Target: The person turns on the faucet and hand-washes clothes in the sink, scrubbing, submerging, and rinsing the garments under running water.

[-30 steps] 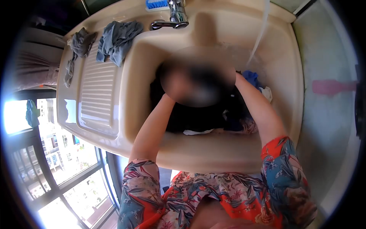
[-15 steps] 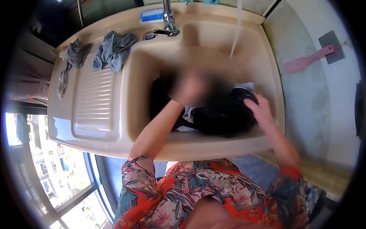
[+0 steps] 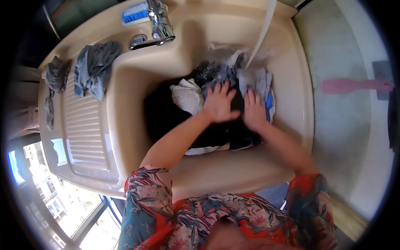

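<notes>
My left hand (image 3: 221, 103) lies on the wet laundry in the basin, fingers spread, palm down. Beside it on the right, my right hand (image 3: 254, 109) rests on grey cloth (image 3: 254, 81) with its fingers extended. Black clothing (image 3: 166, 116) fills the left part of the basin. A whitish patterned cloth (image 3: 187, 96) sits just left of my left hand. Dark and grey wet fabric lies beyond my fingertips, with splashing water around it. A blue patch (image 3: 269, 102) shows at the right edge of the pile.
The beige sink (image 3: 183, 173) has a ribbed drainboard (image 3: 85, 133) at left, with two grey cloths (image 3: 98, 66) (image 3: 57, 75) on it. A chrome faucet (image 3: 160, 25) and blue brush (image 3: 135, 14) are at the back. A whitish hose (image 3: 262, 35) hangs over the basin; a pink paddle (image 3: 350, 86) is at right.
Both hands have come together over the pile, the right one moving left from the basin's right side. Grey and patterned cloths now show on top, and water splashes at the back.
</notes>
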{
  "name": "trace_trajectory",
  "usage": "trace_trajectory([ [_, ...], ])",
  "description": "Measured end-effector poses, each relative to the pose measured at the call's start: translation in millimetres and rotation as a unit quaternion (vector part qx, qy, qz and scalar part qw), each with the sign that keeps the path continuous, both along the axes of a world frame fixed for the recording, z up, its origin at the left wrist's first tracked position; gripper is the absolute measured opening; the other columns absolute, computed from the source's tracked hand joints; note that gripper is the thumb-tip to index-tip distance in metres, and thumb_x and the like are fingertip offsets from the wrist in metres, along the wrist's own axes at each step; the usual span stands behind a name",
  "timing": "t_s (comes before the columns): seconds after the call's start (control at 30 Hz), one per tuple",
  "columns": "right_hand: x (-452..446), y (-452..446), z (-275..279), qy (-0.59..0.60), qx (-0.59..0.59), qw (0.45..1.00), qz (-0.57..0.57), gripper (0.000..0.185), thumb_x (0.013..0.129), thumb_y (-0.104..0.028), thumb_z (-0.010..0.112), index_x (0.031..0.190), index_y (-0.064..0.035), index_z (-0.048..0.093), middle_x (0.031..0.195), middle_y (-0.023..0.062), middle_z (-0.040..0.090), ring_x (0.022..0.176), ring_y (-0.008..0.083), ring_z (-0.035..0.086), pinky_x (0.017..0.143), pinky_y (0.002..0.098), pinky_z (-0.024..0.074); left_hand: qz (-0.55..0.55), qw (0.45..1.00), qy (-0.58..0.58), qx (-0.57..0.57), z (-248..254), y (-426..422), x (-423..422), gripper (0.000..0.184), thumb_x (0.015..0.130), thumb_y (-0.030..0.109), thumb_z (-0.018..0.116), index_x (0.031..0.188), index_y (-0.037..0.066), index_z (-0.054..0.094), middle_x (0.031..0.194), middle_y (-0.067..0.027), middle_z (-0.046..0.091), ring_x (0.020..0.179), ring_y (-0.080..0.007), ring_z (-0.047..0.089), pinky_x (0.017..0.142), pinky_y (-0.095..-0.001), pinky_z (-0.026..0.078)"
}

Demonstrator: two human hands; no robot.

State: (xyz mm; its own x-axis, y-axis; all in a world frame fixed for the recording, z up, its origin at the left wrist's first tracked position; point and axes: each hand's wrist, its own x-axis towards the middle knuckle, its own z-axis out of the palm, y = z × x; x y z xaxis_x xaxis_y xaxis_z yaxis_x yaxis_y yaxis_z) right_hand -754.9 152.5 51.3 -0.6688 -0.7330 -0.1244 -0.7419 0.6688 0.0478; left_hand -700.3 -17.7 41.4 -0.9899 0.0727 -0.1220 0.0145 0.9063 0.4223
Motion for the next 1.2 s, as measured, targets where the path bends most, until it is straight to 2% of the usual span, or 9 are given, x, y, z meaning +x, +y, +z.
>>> trace_trajectory([
  [0.17, -118, -46, -103, 0.009, -0.044, 0.997, -0.056, 0.031, 0.076, -0.023, 0.055, 0.099, -0.0015, 0.057, 0.102, 0.017, 0.055, 0.079, 0.0333, 0.059, 0.065, 0.0412, 0.0515, 0.111, 0.988, 0.034, 0.105, -44, -46, -94, 0.049, 0.075, 0.044, 0.057, 0.112, 0.012, 0.055, 0.117, -0.02, 0.049, 0.106, -0.0373, 0.048, 0.088, -0.0435, 0.043],
  [0.43, -130, -50, -25, -0.045, 0.0, 0.999, -0.027, 0.024, 0.078, -0.024, 0.055, 0.08, -0.0024, 0.065, 0.063, 0.0158, 0.06, 0.067, 0.0304, 0.061, 0.065, 0.0395, 0.0496, 0.094, 0.99, 0.081, 0.063, -32, -59, -91, 0.035, 0.076, 0.038, 0.06, 0.095, 0.008, 0.064, 0.104, -0.0164, 0.058, 0.095, -0.0366, 0.055, 0.086, -0.0427, 0.044],
  [0.5, -153, -58, 33, -0.258, -0.021, 0.959, -0.112, 0.034, 0.077, -0.036, 0.059, 0.086, -0.0042, 0.067, 0.073, 0.0153, 0.065, 0.071, 0.0281, 0.064, 0.067, 0.0385, 0.0494, 0.113, 0.979, 0.162, 0.054, -16, -75, -76, 0.04, 0.076, 0.038, 0.06, 0.107, 0.012, 0.059, 0.11, -0.0156, 0.055, 0.106, -0.0345, 0.05, 0.089, -0.0415, 0.043],
  [0.53, -167, -58, 39, -0.301, -0.104, 0.935, -0.159, 0.048, 0.071, -0.045, 0.061, 0.094, -0.0027, 0.066, 0.097, 0.0197, 0.063, 0.087, 0.0319, 0.062, 0.078, 0.0378, 0.049, 0.142, 0.965, 0.221, -0.005, -14, -79, -73, 0.044, 0.076, 0.039, 0.062, 0.111, 0.013, 0.058, 0.111, -0.0154, 0.055, 0.106, -0.0346, 0.05, 0.09, -0.0418, 0.043],
  [0.6, -162, -71, 43, -0.068, -0.154, 0.978, -0.124, 0.063, 0.07, -0.053, 0.06, 0.11, -0.0047, 0.059, 0.112, 0.0205, 0.057, 0.101, 0.0323, 0.057, 0.087, 0.0365, 0.0455, 0.218, 0.971, 0.082, 0.06, -32, -80, -83, 0.08, 0.062, 0.054, 0.068, 0.125, 0.01, 0.046, 0.122, -0.0183, 0.049, 0.112, -0.0361, 0.048, 0.093, -0.0429, 0.04],
  [0.7, -163, -87, -54, -0.052, -0.147, 0.975, -0.156, 0.07, 0.068, -0.057, 0.06, 0.117, -0.0062, 0.055, 0.108, 0.0211, 0.059, 0.103, 0.0345, 0.055, 0.089, 0.04, 0.0434, 0.28, 0.938, -0.136, 0.155, -42, -62, -90, 0.108, 0.047, 0.061, 0.071, 0.132, 0.005, 0.035, 0.127, -0.0243, 0.046, 0.117, -0.036, 0.046, 0.095, -0.042, 0.04],
  [0.87, -117, -66, -70, -0.24, -0.195, 0.942, -0.132, 0.055, 0.074, -0.048, 0.057, 0.103, -0.0018, 0.058, 0.093, 0.0223, 0.062, 0.092, 0.0377, 0.058, 0.08, 0.0442, 0.0448, 0.205, 0.963, -0.129, 0.114, -5, -54, -33, 0.086, 0.056, 0.046, 0.069, 0.123, 0.0, 0.042, 0.105, -0.0218, 0.06, 0.1, -0.0341, 0.057, 0.087, -0.04, 0.045],
  [0.93, -69, -49, -22, -0.277, -0.249, 0.919, -0.132, 0.048, 0.075, -0.044, 0.055, 0.097, -0.0014, 0.059, 0.086, 0.0224, 0.062, 0.087, 0.038, 0.058, 0.075, 0.0451, 0.0449, 0.148, 0.977, -0.129, 0.086, 14, -49, -5, 0.078, 0.057, 0.043, 0.068, 0.117, 0.0, 0.046, 0.1, -0.0213, 0.062, 0.096, -0.0346, 0.059, 0.084, -0.0409, 0.046],
  [1.2, 64, 27, 71, -0.229, -0.233, 0.944, 0.044, 0.032, 0.07, -0.027, 0.062, 0.089, -0.0013, 0.055, 0.068, 0.0195, 0.059, 0.062, 0.0357, 0.06, 0.058, 0.0445, 0.0479, -0.067, 0.987, -0.138, 0.048, 107, -11, 108, 0.071, 0.063, 0.032, 0.07, 0.117, -0.002, 0.038, 0.078, -0.0188, 0.063, 0.074, -0.036, 0.062, 0.065, -0.0425, 0.05],
])
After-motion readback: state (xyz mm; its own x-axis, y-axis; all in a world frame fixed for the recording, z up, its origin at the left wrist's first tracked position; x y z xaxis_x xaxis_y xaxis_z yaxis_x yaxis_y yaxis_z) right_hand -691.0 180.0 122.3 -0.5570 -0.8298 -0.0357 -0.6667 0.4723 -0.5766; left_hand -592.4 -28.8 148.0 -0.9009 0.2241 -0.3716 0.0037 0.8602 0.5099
